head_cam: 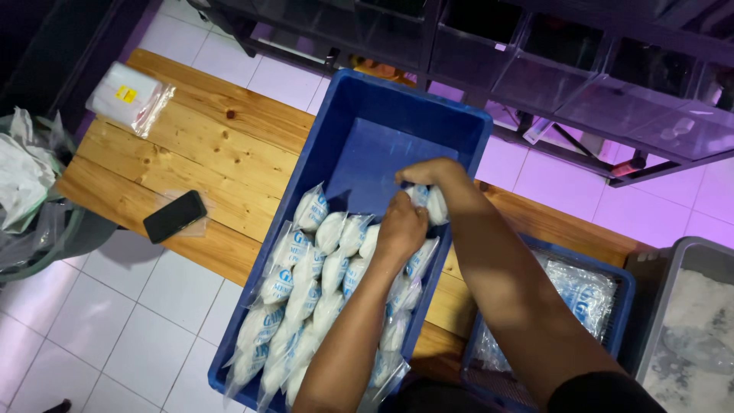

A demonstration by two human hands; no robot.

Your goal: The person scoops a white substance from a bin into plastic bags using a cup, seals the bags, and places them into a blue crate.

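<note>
left hand (pixel 401 228) curled, right hand (pixel 428 173) pinching, forearms extended

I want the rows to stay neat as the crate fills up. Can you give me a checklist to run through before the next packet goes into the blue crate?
1. Packet in hand: ok. The right hand grips a white packet at the far end of the rows.
2. Other hand steadying: ok. The left hand rests on the packets beside it.
3. Free space in the blue crate: ok, its far part is bare.
4. Rows in order: ok. The packed packets lie side by side in rows.
5. Packet seals: cannot tell, too small.
6. Phone on the wooden bench: ok, apart from the crate.
</note>
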